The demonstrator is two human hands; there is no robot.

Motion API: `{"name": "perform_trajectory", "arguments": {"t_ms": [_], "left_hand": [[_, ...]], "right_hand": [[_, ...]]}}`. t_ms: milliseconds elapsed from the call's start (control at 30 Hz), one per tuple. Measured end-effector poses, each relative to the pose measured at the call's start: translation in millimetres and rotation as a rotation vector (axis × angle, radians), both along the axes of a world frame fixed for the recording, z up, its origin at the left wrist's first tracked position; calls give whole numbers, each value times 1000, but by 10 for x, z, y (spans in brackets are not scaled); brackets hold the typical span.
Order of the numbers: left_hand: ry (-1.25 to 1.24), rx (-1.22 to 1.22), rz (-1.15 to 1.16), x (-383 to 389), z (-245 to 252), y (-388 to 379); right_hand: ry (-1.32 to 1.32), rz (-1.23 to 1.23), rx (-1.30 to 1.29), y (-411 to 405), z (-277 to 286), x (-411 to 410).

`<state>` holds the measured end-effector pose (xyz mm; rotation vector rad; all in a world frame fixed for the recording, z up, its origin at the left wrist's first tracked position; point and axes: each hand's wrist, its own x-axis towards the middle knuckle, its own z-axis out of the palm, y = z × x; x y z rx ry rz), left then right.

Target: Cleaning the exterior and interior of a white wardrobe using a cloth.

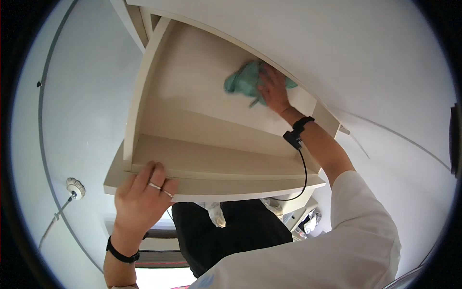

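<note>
An open, cream-coloured drawer (202,104) is pulled out before me, with nothing but a green cloth (242,82) seen on its bottom panel. My right hand (275,88) lies over this cloth near the far right part of the drawer, fingers spread and slightly blurred. Some of the cloth is hidden beneath my palm. Over the top edge of the drawer front (231,191), at its left end, the fingers of my left hand (146,195) are hooked. Two rings show on that hand.
A pale cabinet panel (325,43) overhangs the drawer's far side. On my right wrist a black strap device (294,137) trails a thin cable (306,173) across the drawer front. To the left stands a mop (75,188). Below right, a container (306,222) holds assorted items.
</note>
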<state>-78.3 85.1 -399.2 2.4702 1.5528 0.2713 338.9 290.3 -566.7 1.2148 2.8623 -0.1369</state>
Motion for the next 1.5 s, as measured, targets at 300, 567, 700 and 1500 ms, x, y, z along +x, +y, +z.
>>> {"name": "perform_trajectory", "arguments": {"t_ms": [300,567,700,1500], "left_hand": [[4,-9,19,-55,0,-63],[-19,-16,19,7,-20,-69],[-40,-4,16,4,9,-74],[-22,34,-7,15,26,-43]], "right_hand": [[-50,-765,-17,-62,2,1428],[119,-605,139,-539,-255,1431],[230,-188,-46,-382,-86,-222],[-89,598,-302,-782,278,-339]]}}
